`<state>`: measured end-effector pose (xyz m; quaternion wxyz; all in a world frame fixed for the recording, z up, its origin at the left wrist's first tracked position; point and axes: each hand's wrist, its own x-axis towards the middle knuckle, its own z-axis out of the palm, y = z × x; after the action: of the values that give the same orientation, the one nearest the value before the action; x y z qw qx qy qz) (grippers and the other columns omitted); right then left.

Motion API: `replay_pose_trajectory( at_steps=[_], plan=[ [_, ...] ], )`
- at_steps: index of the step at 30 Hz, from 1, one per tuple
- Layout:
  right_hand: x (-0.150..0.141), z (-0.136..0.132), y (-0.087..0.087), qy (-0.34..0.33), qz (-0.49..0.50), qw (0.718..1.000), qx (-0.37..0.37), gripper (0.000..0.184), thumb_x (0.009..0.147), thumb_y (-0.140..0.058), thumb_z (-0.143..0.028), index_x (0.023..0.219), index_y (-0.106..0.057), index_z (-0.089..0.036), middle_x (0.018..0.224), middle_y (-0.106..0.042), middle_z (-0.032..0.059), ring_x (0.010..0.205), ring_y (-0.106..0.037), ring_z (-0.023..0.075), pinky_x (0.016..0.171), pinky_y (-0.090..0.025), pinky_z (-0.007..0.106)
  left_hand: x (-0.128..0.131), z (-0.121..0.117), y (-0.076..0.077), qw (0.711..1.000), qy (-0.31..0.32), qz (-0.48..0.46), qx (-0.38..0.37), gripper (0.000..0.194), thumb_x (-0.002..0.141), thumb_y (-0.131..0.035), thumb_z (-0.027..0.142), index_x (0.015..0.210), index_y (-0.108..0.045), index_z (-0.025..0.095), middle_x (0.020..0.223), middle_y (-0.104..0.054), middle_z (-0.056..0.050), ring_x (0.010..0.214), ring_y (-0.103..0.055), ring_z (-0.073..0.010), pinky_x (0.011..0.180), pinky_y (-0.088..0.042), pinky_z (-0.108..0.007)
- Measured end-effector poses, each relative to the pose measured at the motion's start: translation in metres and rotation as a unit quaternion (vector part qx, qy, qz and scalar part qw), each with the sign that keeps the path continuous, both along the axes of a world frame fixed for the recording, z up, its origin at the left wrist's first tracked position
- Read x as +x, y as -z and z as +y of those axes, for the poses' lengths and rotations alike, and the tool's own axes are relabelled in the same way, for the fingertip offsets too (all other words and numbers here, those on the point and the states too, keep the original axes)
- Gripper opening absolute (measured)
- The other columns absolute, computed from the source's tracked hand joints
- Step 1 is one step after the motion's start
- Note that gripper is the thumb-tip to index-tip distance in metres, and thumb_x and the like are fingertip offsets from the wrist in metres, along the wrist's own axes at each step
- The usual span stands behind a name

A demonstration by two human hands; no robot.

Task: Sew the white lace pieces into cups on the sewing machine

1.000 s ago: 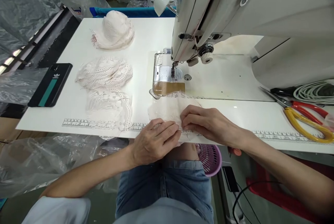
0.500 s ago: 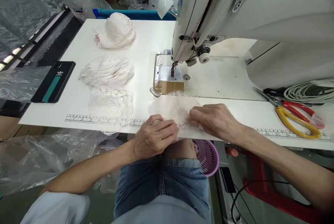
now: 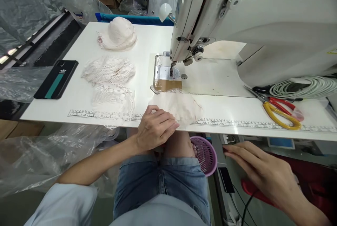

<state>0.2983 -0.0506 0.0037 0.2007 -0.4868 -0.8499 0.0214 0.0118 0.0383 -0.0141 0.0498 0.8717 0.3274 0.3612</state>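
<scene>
A sheer pale fabric piece with a lace edge (image 3: 185, 104) lies on the front of the sewing table, just before the machine's needle plate (image 3: 164, 73). My left hand (image 3: 156, 127) is closed on its near left corner at the table edge, fingers bent and close together; the fingertips are partly hidden. Below the tabletop on the right, my right hand (image 3: 260, 169) reaches forward, apart from the fabric. Its fingers are stretched out beside an open compartment under the table, and nothing shows in them.
The sewing machine (image 3: 205, 18) stands at centre right. Left lie lace pieces (image 3: 110, 85), a pale fabric cup (image 3: 119, 34) and a black phone case (image 3: 56, 80). Yellow-handled scissors (image 3: 281, 115) and coiled cord (image 3: 302, 87) lie right. A purple basket (image 3: 206, 155) stands below.
My right hand has left the fabric and moved right and down, below the table edge. My left hand stays at the fabric's corner. The view has shifted slightly right.
</scene>
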Motion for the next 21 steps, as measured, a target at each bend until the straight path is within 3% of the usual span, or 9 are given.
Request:
replay_pose_trajectory(
  at_steps=[3,7,10,13,17,19,21],
  plan=[
    [-0.034,0.021,0.001,-0.053,-0.022,0.996,0.072,0.027,0.087,-0.054,-0.013,0.112,-0.057,-0.023,0.083,-0.065,0.0037,0.068,-0.060,0.0156,0.058,-0.045,0.027,0.002,0.000,-0.001,1.000,-0.019,-0.009,-0.003,0.016,0.088,-0.053,0.021,0.077,-0.063,0.016,0.081,-0.071,0.000,0.072,-0.062,-0.0109,0.081,-0.035,-0.034],
    [-0.057,0.048,0.019,-0.098,-0.039,0.983,0.152,0.040,0.084,-0.056,-0.009,0.121,-0.052,-0.023,0.080,-0.065,0.0025,0.065,-0.055,0.0147,0.057,-0.041,0.028,0.002,-0.001,0.001,1.000,-0.028,-0.005,-0.006,0.017,0.089,-0.052,0.023,0.078,-0.063,0.017,0.081,-0.071,0.001,0.071,-0.061,-0.0101,0.082,-0.034,-0.033],
    [-0.065,0.056,0.031,-0.106,-0.013,0.980,0.169,0.033,0.084,-0.055,-0.008,0.113,-0.057,-0.022,0.080,-0.066,0.0033,0.064,-0.053,0.0144,0.056,-0.039,0.028,0.002,0.000,0.004,1.000,-0.028,0.004,0.003,0.017,0.089,-0.053,0.024,0.077,-0.063,0.017,0.080,-0.070,0.002,0.070,-0.060,-0.0097,0.082,-0.034,-0.033],
    [-0.070,0.055,0.032,-0.117,0.039,0.978,0.167,0.021,0.084,-0.054,-0.007,0.102,-0.060,-0.018,0.079,-0.066,0.0053,0.064,-0.053,0.0150,0.055,-0.040,0.028,0.001,0.001,0.004,0.999,-0.029,0.016,0.013,0.014,0.088,-0.054,0.024,0.078,-0.062,0.017,0.080,-0.069,0.002,0.070,-0.060,-0.0100,0.081,-0.034,-0.033],
    [-0.054,0.041,0.028,-0.107,0.029,0.985,0.134,0.013,0.087,-0.050,-0.009,0.093,-0.059,-0.016,0.080,-0.064,0.0073,0.069,-0.057,0.0168,0.059,-0.043,0.029,0.000,0.000,0.001,0.999,-0.022,0.043,0.023,0.010,0.088,-0.053,0.020,0.085,-0.062,0.017,0.083,-0.069,0.001,0.074,-0.060,-0.0106,0.081,-0.034,-0.033],
    [-0.031,0.026,0.029,-0.100,-0.028,0.991,0.083,0.012,0.087,-0.048,-0.010,0.086,-0.058,-0.017,0.075,-0.063,0.0060,0.065,-0.058,0.0164,0.058,-0.043,0.028,0.000,-0.001,0.000,0.998,-0.021,0.056,0.032,0.009,0.088,-0.053,0.017,0.088,-0.062,0.017,0.085,-0.068,0.001,0.076,-0.060,-0.0110,0.081,-0.034,-0.032],
    [-0.002,0.009,0.030,-0.099,-0.105,0.989,0.016,0.021,0.090,-0.045,-0.016,0.072,-0.054,-0.019,0.063,-0.058,0.0030,0.051,-0.054,0.0149,0.048,-0.039,0.027,0.000,-0.001,0.000,0.996,-0.020,0.068,0.051,0.010,0.087,-0.053,0.014,0.092,-0.061,0.017,0.086,-0.068,0.000,0.079,-0.060,-0.0116,0.082,-0.035,-0.032]
  ],
)
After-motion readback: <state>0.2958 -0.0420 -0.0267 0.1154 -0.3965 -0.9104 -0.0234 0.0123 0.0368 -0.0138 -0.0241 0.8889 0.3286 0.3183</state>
